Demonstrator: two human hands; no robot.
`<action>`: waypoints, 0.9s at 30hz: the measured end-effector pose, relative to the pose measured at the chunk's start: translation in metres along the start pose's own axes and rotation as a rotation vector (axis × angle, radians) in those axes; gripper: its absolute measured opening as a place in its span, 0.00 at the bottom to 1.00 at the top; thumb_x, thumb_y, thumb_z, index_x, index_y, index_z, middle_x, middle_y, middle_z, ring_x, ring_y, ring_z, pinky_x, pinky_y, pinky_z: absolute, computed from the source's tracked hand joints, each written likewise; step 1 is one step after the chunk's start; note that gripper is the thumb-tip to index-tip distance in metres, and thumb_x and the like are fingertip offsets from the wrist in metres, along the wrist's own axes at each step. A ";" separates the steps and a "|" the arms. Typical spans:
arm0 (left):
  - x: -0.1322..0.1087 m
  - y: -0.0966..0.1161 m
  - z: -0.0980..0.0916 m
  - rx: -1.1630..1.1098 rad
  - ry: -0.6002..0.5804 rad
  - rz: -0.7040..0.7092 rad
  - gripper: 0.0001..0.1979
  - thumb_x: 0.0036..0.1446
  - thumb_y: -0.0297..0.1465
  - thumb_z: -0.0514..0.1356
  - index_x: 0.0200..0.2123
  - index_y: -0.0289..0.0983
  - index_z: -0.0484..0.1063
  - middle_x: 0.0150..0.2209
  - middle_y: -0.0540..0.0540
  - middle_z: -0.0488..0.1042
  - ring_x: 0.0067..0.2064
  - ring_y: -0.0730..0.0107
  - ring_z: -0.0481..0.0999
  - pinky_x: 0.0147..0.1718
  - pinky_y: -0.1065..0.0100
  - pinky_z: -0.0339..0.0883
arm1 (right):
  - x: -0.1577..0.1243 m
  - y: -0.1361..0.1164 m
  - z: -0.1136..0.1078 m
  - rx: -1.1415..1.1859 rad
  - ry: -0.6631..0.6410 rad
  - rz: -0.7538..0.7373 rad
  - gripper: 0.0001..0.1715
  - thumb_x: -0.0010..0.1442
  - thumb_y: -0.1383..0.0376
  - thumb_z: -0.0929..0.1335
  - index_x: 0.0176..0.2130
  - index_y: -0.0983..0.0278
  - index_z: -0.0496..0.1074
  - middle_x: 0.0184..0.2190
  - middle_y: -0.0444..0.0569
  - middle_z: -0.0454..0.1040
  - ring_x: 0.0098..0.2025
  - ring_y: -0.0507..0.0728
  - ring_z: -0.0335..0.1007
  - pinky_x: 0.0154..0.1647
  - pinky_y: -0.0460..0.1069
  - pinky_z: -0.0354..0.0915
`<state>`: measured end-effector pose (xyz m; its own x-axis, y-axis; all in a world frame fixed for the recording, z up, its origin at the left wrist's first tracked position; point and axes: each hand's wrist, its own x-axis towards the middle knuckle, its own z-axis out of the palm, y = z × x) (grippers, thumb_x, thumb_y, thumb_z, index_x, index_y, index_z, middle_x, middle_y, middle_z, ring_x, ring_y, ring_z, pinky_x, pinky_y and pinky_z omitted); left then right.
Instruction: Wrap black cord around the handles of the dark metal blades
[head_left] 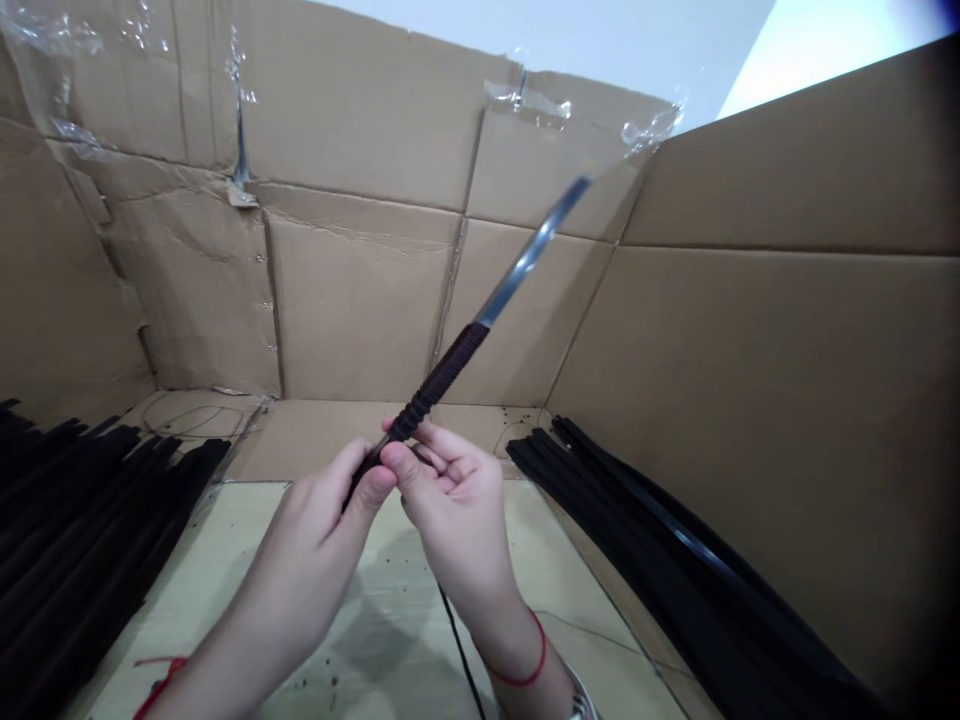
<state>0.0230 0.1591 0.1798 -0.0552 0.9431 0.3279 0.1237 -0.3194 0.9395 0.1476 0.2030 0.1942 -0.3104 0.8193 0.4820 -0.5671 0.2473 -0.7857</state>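
Observation:
A thin metal rod [529,255] points up and to the right, its lower part wrapped in dark cord [442,375]. My left hand [330,520] is closed around the rod's lower end, thumb on top. My right hand [450,490] pinches the wrapped part just above it, fingers curled together. A black cord [457,650] hangs down below my hands between my wrists. Each wrist wears a red string.
Tall cardboard walls [360,280] enclose the space on the left, back and right. A pile of black rods [82,520] lies at the left, another pile of black rods [675,560] along the right wall. A pale tabletop [247,560] lies beneath my hands.

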 end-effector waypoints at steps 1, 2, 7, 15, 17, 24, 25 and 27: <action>0.001 -0.002 0.001 -0.051 -0.003 -0.029 0.23 0.57 0.52 0.57 0.29 0.36 0.64 0.22 0.53 0.59 0.24 0.78 0.57 0.22 0.77 0.52 | 0.001 0.001 -0.001 0.007 -0.032 0.016 0.15 0.50 0.60 0.76 0.35 0.67 0.76 0.19 0.40 0.66 0.15 0.43 0.49 0.13 0.41 0.48; 0.002 -0.003 0.003 -0.135 -0.042 -0.100 0.25 0.58 0.54 0.55 0.28 0.35 0.64 0.22 0.53 0.59 0.23 0.78 0.56 0.21 0.77 0.52 | 0.002 0.001 -0.003 0.001 -0.078 0.044 0.15 0.52 0.59 0.75 0.34 0.68 0.75 0.17 0.40 0.65 0.14 0.42 0.45 0.13 0.41 0.44; 0.004 -0.006 0.011 -0.338 -0.235 -0.258 0.29 0.59 0.56 0.49 0.27 0.35 0.65 0.19 0.52 0.61 0.19 0.78 0.58 0.20 0.76 0.55 | -0.001 0.001 -0.006 -0.107 -0.053 0.064 0.17 0.58 0.57 0.72 0.29 0.68 0.70 0.14 0.40 0.64 0.12 0.44 0.51 0.11 0.40 0.45; -0.003 -0.001 0.011 -0.400 -0.329 -0.473 0.32 0.52 0.64 0.49 0.26 0.38 0.62 0.13 0.57 0.52 0.13 0.80 0.48 0.12 0.75 0.49 | -0.006 -0.008 -0.003 -0.043 -0.226 0.141 0.20 0.51 0.55 0.76 0.37 0.68 0.77 0.18 0.43 0.68 0.17 0.46 0.59 0.14 0.41 0.54; -0.004 -0.002 0.013 -0.273 -0.245 -0.347 0.31 0.54 0.62 0.48 0.27 0.37 0.62 0.16 0.54 0.58 0.17 0.78 0.56 0.16 0.75 0.54 | -0.008 -0.007 -0.001 -0.058 -0.112 0.127 0.20 0.49 0.56 0.77 0.36 0.68 0.77 0.22 0.45 0.71 0.18 0.47 0.62 0.14 0.42 0.57; -0.004 0.008 0.003 -0.190 -0.276 -0.214 0.24 0.58 0.55 0.52 0.34 0.38 0.62 0.18 0.57 0.52 0.16 0.81 0.48 0.14 0.77 0.41 | -0.007 -0.001 0.003 0.002 -0.076 0.132 0.18 0.45 0.58 0.78 0.33 0.68 0.78 0.15 0.39 0.60 0.17 0.45 0.53 0.13 0.41 0.50; -0.003 0.009 0.001 -0.252 -0.359 -0.238 0.24 0.59 0.55 0.51 0.31 0.38 0.61 0.18 0.57 0.52 0.16 0.81 0.46 0.14 0.77 0.42 | -0.006 -0.001 0.003 0.008 -0.089 0.121 0.17 0.46 0.59 0.78 0.32 0.67 0.78 0.16 0.39 0.60 0.18 0.46 0.55 0.14 0.41 0.51; -0.002 0.008 0.001 -0.229 -0.297 -0.204 0.24 0.59 0.53 0.52 0.30 0.37 0.61 0.19 0.56 0.54 0.18 0.80 0.48 0.15 0.77 0.43 | -0.005 0.000 0.003 -0.009 -0.046 0.064 0.15 0.47 0.59 0.78 0.32 0.67 0.78 0.17 0.41 0.63 0.20 0.47 0.58 0.17 0.42 0.54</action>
<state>0.0248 0.1542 0.1869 0.2357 0.9642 0.1212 -0.0852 -0.1038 0.9909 0.1468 0.1973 0.1930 -0.3809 0.8088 0.4482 -0.5379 0.2004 -0.8188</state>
